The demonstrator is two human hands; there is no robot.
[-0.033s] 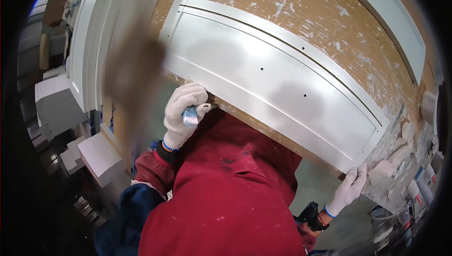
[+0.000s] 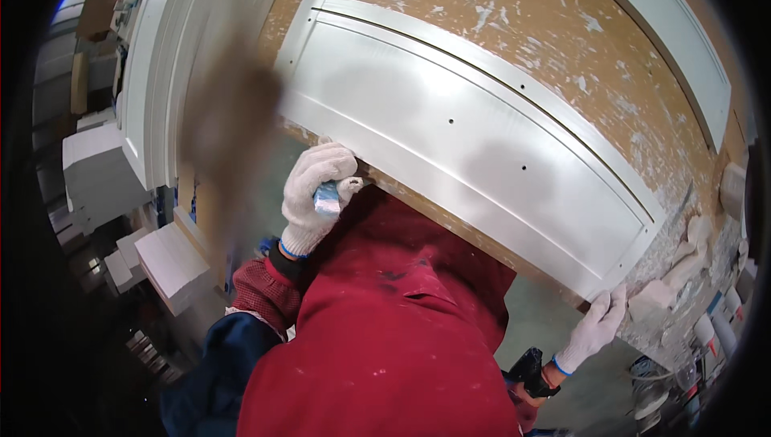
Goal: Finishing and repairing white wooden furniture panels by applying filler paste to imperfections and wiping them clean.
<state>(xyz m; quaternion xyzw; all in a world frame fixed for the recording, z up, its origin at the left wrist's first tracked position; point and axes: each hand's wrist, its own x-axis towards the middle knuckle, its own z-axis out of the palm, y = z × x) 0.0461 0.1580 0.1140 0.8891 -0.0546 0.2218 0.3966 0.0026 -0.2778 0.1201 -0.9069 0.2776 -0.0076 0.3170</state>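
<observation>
A long white panel (image 2: 385,104) with an arched far edge, a routed groove and small holes lies on the bench. My left hand (image 2: 317,184), in a white knit glove, is curled closed at its near edge, left of centre. In that hand is a small object wrapped in shiny light-blue material (image 2: 327,198); its kind is hard to make out. My right hand (image 2: 594,326), also gloved, touches the panel's near right corner, its visible fingers stretched out and slightly apart.
The brown bench top (image 2: 514,15) is flecked with white paint. Another white panel (image 2: 671,43) lies at the far right. White frame pieces (image 2: 148,75) and stacked white boards (image 2: 173,264) stand at left. Pale rags (image 2: 683,264) and several bottles (image 2: 723,320) sit at right. A blurred brown shape (image 2: 233,116) hides the left side.
The whole view has shifted very slightly. Both hands keep the same places at the panel.
</observation>
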